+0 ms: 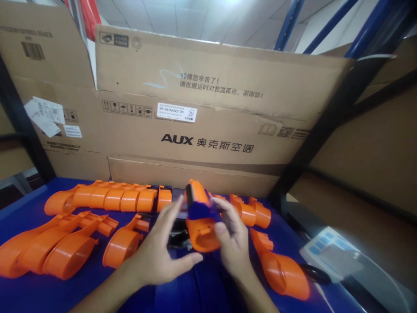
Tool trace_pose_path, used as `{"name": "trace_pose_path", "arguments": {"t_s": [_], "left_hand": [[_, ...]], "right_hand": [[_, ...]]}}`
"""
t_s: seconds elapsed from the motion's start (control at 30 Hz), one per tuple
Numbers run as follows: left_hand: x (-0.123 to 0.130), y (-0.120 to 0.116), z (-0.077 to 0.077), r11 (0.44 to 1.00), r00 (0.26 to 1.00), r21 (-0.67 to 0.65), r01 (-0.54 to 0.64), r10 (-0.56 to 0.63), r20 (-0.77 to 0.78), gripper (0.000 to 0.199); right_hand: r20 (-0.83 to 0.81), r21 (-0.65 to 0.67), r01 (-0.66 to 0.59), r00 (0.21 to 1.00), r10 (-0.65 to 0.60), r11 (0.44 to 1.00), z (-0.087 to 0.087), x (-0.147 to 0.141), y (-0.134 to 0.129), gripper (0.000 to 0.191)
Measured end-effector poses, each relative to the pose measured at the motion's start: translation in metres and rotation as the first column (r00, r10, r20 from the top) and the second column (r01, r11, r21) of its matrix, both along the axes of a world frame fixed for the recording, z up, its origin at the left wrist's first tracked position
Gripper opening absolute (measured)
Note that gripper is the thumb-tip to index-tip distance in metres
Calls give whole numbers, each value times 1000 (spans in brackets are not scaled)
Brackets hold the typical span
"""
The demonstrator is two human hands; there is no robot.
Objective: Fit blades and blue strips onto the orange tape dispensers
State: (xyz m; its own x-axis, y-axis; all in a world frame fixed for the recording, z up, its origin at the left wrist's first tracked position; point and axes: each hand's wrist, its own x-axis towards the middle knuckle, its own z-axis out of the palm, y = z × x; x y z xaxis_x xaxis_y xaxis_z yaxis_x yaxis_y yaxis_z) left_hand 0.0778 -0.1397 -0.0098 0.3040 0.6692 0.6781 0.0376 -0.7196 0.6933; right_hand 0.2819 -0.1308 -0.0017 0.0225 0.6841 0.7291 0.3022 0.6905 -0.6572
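An orange plastic part (205, 237) with a round, cup-like end and a dark blue and black upper section is held up in front of me. My right hand (233, 234) grips it from the right side, thumb on the near face. On its other side, my left hand (163, 243) has its fingers stretched and its thumb spread away from them. Its fingertips come close to the part's dark edge; whether they touch it I cannot tell. Behind the hands, a black object (178, 239) with a shiny metal bit is partly hidden.
A row of similar orange parts (112, 198) lines the back left. Several more orange parts (70, 256) lie at the front left, and another (283, 274) at the right beside a black rounded object (315, 274). Cardboard (208, 130) walls the back; a dark post (312, 126) slants at the right.
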Motion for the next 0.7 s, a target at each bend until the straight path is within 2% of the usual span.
{"name": "trace_pose_path", "arguments": {"t_s": [0.07, 0.13, 0.23, 0.3, 0.37, 0.43, 0.53, 0.63, 0.7], "left_hand": [[1, 3, -2, 959, 970, 278, -53, 116, -213, 101], [2, 5, -1, 889, 907, 446, -99, 265, -327, 99], [3, 4, 4, 751, 819, 614, -243, 498, -285, 87], [0, 0, 6, 627, 768, 712, -316, 610, -196, 72], [-4, -6, 8, 526, 731, 787, -323, 667, -147, 60], [-10, -13, 11, 477, 710, 830, -290, 688, -147, 53], [-27, -24, 18, 458, 709, 855, -245, 686, -164, 47], [-60, -28, 27, 432, 724, 884, -177, 665, -180, 47], [-91, -28, 34, 426, 690, 890, -165, 695, -204, 54]], "right_hand": [[-163, -130, -115, 982, 93, 985, -10, 0, 3, 53], [-257, -247, -206, 956, 141, 947, -20, 0, 5, 64], [-349, -386, -331, 916, 196, 861, -23, -1, 3, 69], [-422, -458, -464, 864, 274, 758, -18, -2, -2, 70], [-476, -501, -577, 806, 352, 645, -11, -4, -8, 71], [-506, -524, -624, 776, 377, 580, -6, -4, -14, 69], [-483, -533, -614, 786, 387, 582, -2, -1, -17, 61], [-400, -477, -592, 804, 439, 649, 0, 1, -14, 57], [-368, -426, -555, 827, 424, 714, 3, 0, -10, 59]]}}
